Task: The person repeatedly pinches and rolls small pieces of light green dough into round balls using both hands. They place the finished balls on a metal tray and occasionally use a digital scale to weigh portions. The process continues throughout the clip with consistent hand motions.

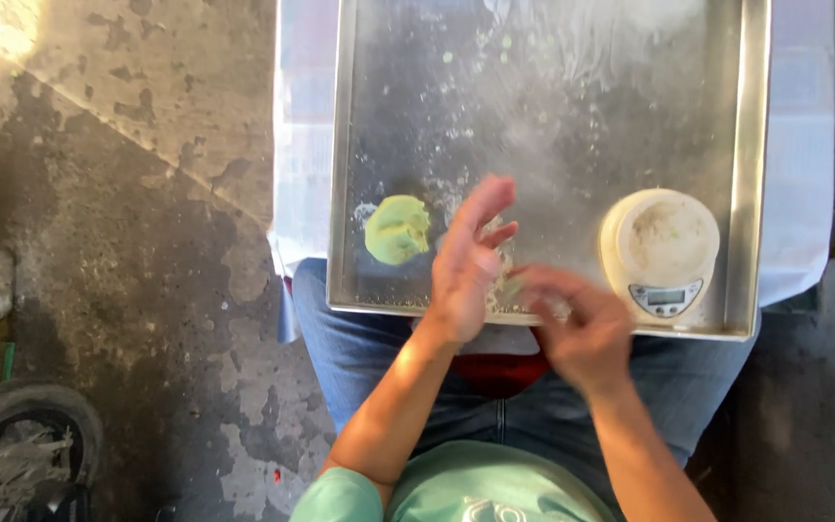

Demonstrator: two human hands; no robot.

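Stained concrete floor point(128, 242) under metal tray point(748, 145). Left hand point(466, 261) fingers wide, right hand point(577, 324) blurred, grip unclear; green dough point(397, 229) at nine o'clock, scale point(661, 249) at three. Best rolled evenly, light pressure.

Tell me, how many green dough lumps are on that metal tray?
1 clearly: a green dough lump on the tray, beside the left hand. Another bit may be hidden between the hands.

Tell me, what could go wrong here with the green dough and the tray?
The metal tray seems to rest on the person's lap, its near edge over the knees, so it might tip and slide. The kitchen scale sits close to the tray's right rim and could get knocked. The left hand and right hand move fast and blurred with a small bit between them, which might drop. The green dough lump lies loose nearby.
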